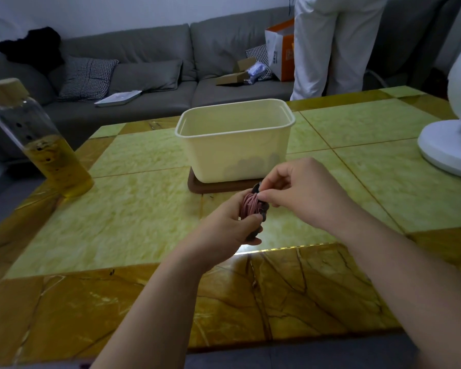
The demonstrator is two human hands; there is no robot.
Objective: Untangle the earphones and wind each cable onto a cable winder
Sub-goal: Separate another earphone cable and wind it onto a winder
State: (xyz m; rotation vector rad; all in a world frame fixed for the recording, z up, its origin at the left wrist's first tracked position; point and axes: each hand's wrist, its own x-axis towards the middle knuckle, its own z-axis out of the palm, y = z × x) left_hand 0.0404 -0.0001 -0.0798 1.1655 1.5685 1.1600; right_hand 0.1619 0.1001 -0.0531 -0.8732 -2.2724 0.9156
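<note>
My left hand [224,230] grips the dark cable winder [264,211], pink cable [249,206] coiled round its waist; right hand [298,187] pinches that cable. Held above the table's [117,209] middle, long axis running near edge to far edge.

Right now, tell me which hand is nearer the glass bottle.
Left. The left hand grips the cable winder to the right of the bottle; the right hand, pinching the pink cable, lies farther right.

Light: dim and a bit dark.
Glare: bright stripe on the table [277,247].
Edges: bottle [37,145] and fan [447,150] lean and bend.
Blur: sofa [144,62] looks soft.
</note>
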